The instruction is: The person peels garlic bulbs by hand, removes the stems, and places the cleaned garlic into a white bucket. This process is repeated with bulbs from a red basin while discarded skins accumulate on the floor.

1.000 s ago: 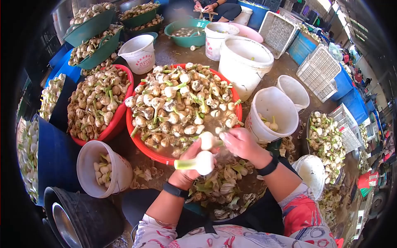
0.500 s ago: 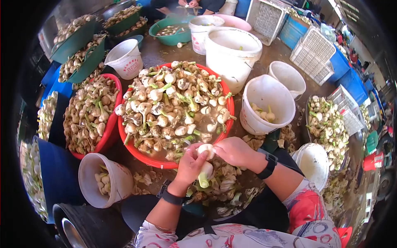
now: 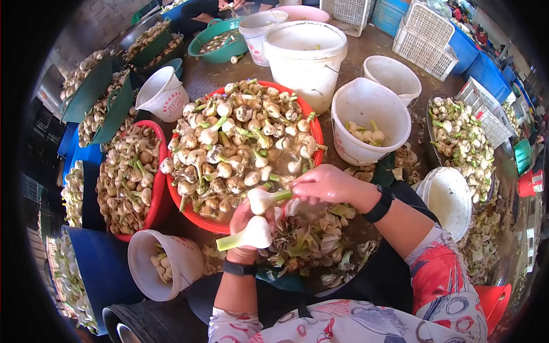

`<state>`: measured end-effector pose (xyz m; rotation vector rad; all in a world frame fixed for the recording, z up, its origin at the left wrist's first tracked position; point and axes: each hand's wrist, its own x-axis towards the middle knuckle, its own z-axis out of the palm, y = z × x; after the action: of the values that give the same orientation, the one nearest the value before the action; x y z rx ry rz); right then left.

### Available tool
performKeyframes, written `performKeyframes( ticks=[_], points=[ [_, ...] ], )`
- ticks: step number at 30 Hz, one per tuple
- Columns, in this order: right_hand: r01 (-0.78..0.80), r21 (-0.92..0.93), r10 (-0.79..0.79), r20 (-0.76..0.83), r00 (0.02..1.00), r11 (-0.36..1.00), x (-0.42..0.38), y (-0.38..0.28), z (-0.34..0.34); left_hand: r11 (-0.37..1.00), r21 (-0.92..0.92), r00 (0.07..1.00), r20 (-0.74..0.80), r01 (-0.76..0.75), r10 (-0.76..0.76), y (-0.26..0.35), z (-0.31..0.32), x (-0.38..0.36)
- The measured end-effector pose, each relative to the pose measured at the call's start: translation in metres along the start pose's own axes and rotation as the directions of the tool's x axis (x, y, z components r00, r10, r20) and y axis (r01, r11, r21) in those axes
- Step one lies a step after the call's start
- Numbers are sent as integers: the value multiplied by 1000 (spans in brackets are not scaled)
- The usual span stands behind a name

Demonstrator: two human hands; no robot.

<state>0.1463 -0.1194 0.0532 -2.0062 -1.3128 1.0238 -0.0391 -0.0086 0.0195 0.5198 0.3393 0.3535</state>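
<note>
My left hand (image 3: 245, 224) grips two peeled white garlic bulbs with green stems: one bulb (image 3: 252, 235) lies low across the palm, the other (image 3: 263, 198) sits at my fingertips. My right hand (image 3: 324, 184) pinches the stem and skin of the upper bulb. Both hands hover over the near rim of a red basin (image 3: 192, 210) heaped with unpeeled garlic in water. A pile of peeled skins (image 3: 311, 240) lies on my lap below the hands.
A second red basin (image 3: 155, 208) of garlic stands to the left. White buckets hold peeled bulbs at lower left (image 3: 163, 264) and upper right (image 3: 369, 120). More white buckets, green tubs, plastic crates and another person's hands are at the back.
My left hand has turned so the lower bulb's stem points left. The upper bulb has been drawn out sideways between both hands. The view has tilted down and shifted.
</note>
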Motion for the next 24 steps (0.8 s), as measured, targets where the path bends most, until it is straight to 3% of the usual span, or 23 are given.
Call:
performKeyframes(
  ticks=[1, 3, 5, 9, 11, 12, 13, 15, 17, 19, 20, 21, 23, 24],
  points=[
    [101, 306, -113, 22, 993, 947, -3, -6, 1, 1000, 1, 1000, 0, -1, 1, -1, -1, -2],
    [82, 296, -105, 63, 993, 952, -3, -5, 6, 995, -16, 992, 73, 103, -101, -1, -1, -5],
    [-15, 381, -70, 209, 975, 924, -8, -8, 6, 991, -45, 989, 92, 125, -120, -2, 0, -6],
    [-61, 489, -73, 250, 965, 870, -19, -10, 2, 983, -93, 983, 112, 155, -145, -6, -5, -4],
    [-63, 491, -90, 283, 955, 869, -20, -6, 3, 978, -33, 961, 197, 204, -193, -7, -3, -3],
    [-59, 496, -93, 276, 957, 866, -20, -5, 2, 987, 6, 982, 107, 159, -158, -11, 0, -1],
    [-14, 432, -75, 188, 979, 902, -21, -4, 2, 992, 49, 993, 15, 119, -120, -15, 1, 1],
    [19, 369, -58, 96, 994, 929, -23, -5, 3, 847, 531, 997, 72, -37, -1, -18, -6, 3],
    [10, 366, -69, 149, 987, 931, -26, -10, 6, 861, 508, 1000, -19, 31, -25, -23, -6, 5],
    [-24, 388, -23, 116, 993, 921, -22, -5, 12, 885, 464, 999, -4, 44, -48, -21, 2, 4],
    [155, 165, -134, -133, 982, 974, -17, -1, 16, 908, 415, 998, 12, 51, -61, -20, 8, 3],
    [267, -102, -286, -341, 896, 958, -12, 3, 20, 904, 423, 997, 11, 63, -74, -22, 14, 2],
    [226, -152, -269, -402, 875, 962, -7, 10, 26, 949, 308, 998, -12, 68, -68, -28, 23, 3],
    [143, -291, -274, -485, 830, 946, 0, 19, 25, 975, 211, 994, 61, 73, -88, -29, 16, 5]
  ],
)
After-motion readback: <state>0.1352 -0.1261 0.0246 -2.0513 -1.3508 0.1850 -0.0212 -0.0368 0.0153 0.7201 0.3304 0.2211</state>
